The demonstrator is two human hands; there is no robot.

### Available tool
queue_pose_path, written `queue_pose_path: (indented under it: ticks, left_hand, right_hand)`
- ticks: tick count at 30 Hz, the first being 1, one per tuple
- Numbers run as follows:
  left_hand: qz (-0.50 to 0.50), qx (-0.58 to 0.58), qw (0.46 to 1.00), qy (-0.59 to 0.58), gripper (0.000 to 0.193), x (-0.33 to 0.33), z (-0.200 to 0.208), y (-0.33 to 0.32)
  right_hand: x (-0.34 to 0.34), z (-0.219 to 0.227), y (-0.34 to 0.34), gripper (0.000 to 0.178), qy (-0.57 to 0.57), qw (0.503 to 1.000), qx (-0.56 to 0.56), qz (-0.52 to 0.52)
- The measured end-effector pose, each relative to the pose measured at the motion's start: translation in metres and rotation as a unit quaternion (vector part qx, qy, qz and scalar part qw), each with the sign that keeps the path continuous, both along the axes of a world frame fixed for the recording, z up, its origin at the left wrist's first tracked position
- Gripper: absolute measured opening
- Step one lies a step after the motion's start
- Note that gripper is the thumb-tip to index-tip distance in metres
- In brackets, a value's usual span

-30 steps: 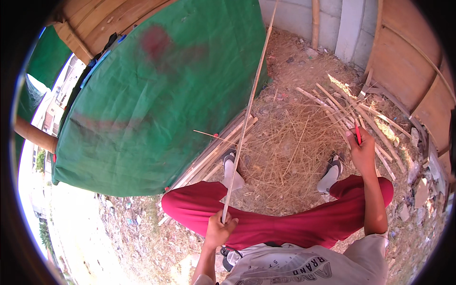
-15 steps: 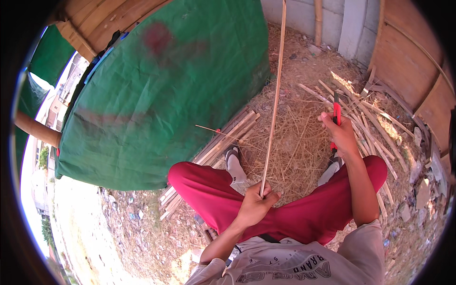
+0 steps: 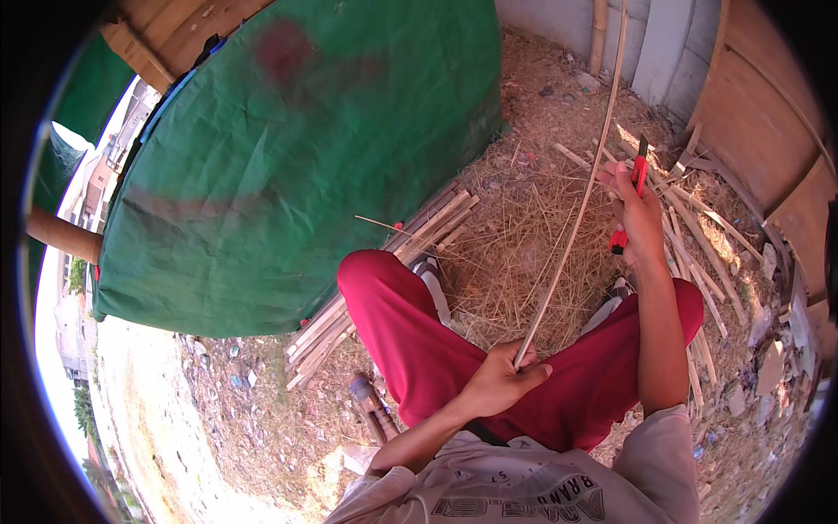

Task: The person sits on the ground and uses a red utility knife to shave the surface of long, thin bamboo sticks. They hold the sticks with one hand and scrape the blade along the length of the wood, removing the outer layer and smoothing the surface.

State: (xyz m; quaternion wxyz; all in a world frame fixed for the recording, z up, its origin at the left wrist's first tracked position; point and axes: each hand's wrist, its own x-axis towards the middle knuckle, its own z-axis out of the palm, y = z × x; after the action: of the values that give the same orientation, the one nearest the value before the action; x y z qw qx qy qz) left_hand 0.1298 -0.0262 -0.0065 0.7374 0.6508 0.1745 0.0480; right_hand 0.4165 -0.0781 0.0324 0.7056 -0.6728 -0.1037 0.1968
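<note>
A long, thin bamboo strip (image 3: pixel 569 249) slants up and away to the right from my lap. Its near end is gripped in my left hand (image 3: pixel 504 384), thumb pressed along it. My right hand (image 3: pixel 639 217) is raised over my right knee and holds a red utility knife (image 3: pixel 640 175), its dark blade pointing up and away. The fingertips of that hand are close beside the strip; whether they touch it I cannot tell. The knife's lower end shows below the palm.
Split bamboo pieces (image 3: pixel 319 345) lie in a bundle by my left leg. More strips (image 3: pixel 685 249) are piled at the right. Shavings (image 3: pixel 511 271) cover the ground between my feet. A green tarp (image 3: pixel 305 175) stands left, wooden panels (image 3: pixel 768 113) right. A brown wooden-looking tool (image 3: pixel 365 390) lies beside my left hip.
The bamboo strip has tilted to the right, bringing it beside my right hand. My left hand has shifted right, and my right hand has moved slightly right and turned with the knife.
</note>
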Motion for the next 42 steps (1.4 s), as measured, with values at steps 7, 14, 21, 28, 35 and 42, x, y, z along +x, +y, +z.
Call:
queue_pose_path:
  ticks: [7,14,21,28,35,42]
  left_hand:
    - [-0.027,-0.005,0.999,0.033,0.043,0.012,0.007,-0.001]
    - [-0.014,0.044,0.998,0.03,0.043,0.011,-0.004,0.006]
    - [-0.024,0.087,0.995,0.038,0.036,0.014,-0.011,0.01]
    - [-0.019,0.001,0.998,0.052,0.045,0.013,-0.017,0.015]
    - [0.02,-0.055,0.989,0.137,0.048,0.021,-0.016,0.038]
    - [0.03,-0.156,0.972,0.173,0.048,0.028,-0.017,0.049]
  right_hand:
    - [0.004,0.01,0.004,0.055,-0.001,0.999,0.036,0.014]
    - [0.003,0.008,0.004,0.05,0.014,0.998,0.057,0.038]
    - [0.008,-0.002,-0.003,0.038,-0.031,0.999,0.021,0.001]
    - [0.015,-0.013,-0.004,0.043,-0.105,0.993,-0.055,0.007]
    - [-0.016,-0.048,-0.005,0.046,-0.314,0.934,-0.169,0.012]
    - [-0.043,-0.054,-0.022,0.036,-0.277,0.924,-0.225,0.139]
